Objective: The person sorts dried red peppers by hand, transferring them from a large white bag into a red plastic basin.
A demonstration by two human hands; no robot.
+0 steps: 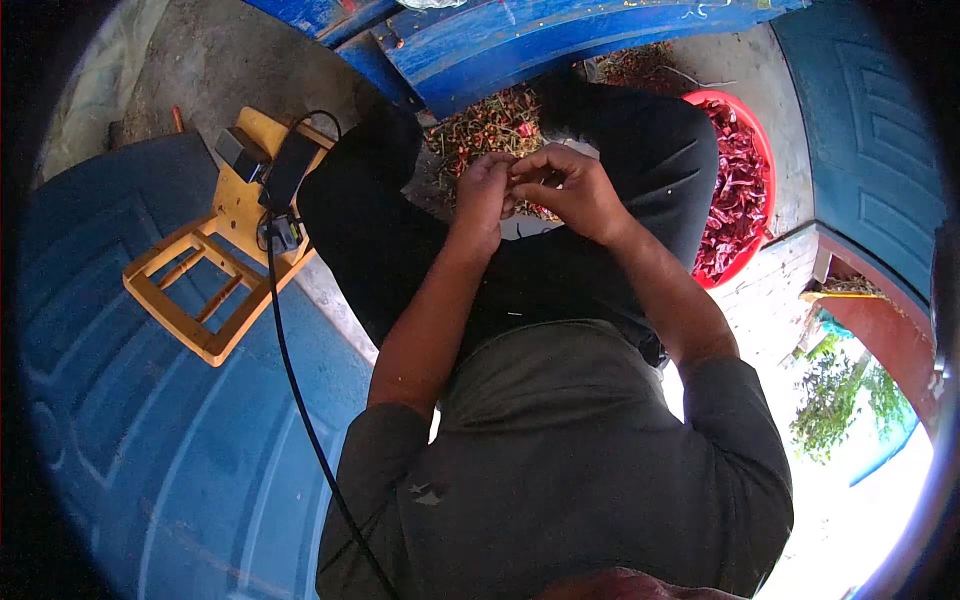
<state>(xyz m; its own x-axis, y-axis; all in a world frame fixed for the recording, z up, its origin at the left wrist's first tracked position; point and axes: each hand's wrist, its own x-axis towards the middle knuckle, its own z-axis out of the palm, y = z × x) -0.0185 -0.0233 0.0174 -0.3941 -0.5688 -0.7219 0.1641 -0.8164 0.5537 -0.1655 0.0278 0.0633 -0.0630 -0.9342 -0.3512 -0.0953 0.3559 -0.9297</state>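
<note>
My left hand and my right hand meet in front of my lap, between my knees. The fingers of both are closed and brought together at the tips. Whatever they pinch is too small or too hidden to make out. Beneath and beyond them, a heap of reddish and straw-coloured plant scraps, which look like chili stems and bits, lies on the ground. To the right of my leg stands a red basin full of dark red dried chilies.
A worn blue wooden table or bench crosses the top. At left, a small wooden chair carries black devices, with a black cable running down past my side. Blue panelled doors lie at left and upper right.
</note>
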